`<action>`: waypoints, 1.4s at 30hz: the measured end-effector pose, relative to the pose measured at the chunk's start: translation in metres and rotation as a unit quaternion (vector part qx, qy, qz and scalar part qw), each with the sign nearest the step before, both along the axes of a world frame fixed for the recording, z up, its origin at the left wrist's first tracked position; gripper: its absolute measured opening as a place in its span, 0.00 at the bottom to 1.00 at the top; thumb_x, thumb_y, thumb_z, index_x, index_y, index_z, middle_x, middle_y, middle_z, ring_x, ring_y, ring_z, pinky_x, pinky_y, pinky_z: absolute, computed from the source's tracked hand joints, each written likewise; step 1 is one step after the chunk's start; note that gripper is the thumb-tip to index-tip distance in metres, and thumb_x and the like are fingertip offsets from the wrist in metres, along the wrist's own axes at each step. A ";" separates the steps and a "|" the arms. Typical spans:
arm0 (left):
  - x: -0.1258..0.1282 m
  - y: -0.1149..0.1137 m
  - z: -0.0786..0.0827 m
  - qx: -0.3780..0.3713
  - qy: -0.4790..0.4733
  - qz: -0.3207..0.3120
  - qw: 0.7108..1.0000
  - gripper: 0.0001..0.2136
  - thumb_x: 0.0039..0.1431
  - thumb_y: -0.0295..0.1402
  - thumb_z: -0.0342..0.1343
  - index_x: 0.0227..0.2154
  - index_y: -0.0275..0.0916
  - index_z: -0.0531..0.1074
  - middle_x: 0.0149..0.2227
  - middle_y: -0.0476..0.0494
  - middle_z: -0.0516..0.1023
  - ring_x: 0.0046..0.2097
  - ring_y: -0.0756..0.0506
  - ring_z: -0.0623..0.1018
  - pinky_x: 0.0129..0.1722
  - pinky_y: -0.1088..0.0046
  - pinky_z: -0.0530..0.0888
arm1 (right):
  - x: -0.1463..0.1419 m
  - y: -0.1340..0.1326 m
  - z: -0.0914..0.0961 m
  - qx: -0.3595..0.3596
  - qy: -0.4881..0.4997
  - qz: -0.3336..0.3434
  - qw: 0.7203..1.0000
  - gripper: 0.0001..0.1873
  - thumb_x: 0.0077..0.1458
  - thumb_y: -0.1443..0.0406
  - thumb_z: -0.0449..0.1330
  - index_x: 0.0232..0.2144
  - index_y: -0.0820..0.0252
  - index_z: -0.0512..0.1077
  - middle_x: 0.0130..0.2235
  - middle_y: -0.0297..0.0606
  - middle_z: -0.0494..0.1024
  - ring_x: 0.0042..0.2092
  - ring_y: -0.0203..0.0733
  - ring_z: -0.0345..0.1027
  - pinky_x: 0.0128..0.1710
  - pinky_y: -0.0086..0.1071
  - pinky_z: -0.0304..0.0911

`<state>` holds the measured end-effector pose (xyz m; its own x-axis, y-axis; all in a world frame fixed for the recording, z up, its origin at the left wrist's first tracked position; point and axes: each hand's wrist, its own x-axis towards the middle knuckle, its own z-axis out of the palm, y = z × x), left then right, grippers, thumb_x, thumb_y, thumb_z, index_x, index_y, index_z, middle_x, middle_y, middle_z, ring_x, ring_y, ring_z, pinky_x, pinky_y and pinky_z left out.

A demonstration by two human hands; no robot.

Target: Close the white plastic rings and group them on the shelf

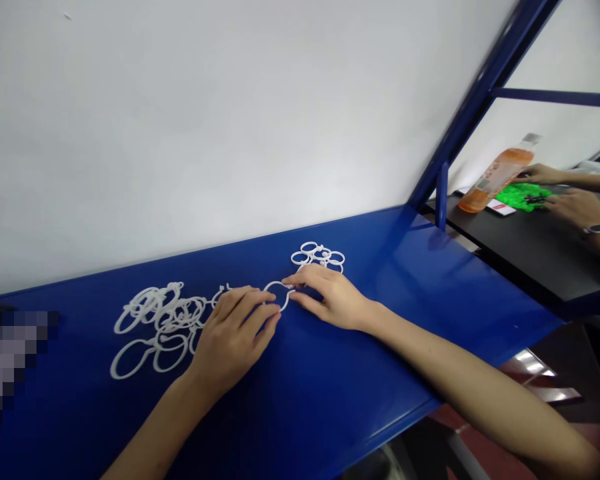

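Observation:
A single white plastic ring (279,294) lies on the blue shelf (330,393) between my two hands. My left hand (233,337) pinches its left side with fingers curled. My right hand (327,297) pinches its right side between thumb and forefinger. Left of my left hand lies a tangled heap of white rings (157,320). Just beyond my right hand sits a small cluster of joined white rings (319,256).
A white wall rises behind the shelf. A blue slanted frame post (480,93) stands at the right. Beyond it, another person's hands (575,203) work at green parts (523,196) on a black table, beside an orange drink bottle (497,175).

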<state>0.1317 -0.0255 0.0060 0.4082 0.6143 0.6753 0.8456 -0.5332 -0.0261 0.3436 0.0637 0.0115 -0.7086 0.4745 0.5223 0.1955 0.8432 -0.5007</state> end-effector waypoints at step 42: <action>-0.038 0.010 -0.017 -0.173 0.056 0.326 0.928 0.35 0.62 0.57 0.43 0.55 0.30 0.70 0.49 0.25 0.78 0.54 0.25 0.72 0.52 0.45 0.68 | 0.032 0.070 -0.019 -0.136 0.113 -0.317 0.932 0.05 0.59 0.62 0.61 0.34 0.59 0.75 0.34 0.36 0.79 0.35 0.38 0.72 0.40 0.32 0.67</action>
<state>0.0935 -0.0152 -0.0112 -0.0699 0.9278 0.3666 0.9937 0.0969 -0.0559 0.3759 0.1334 -0.0076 -0.1261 0.8973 0.4230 0.4743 0.4291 -0.7687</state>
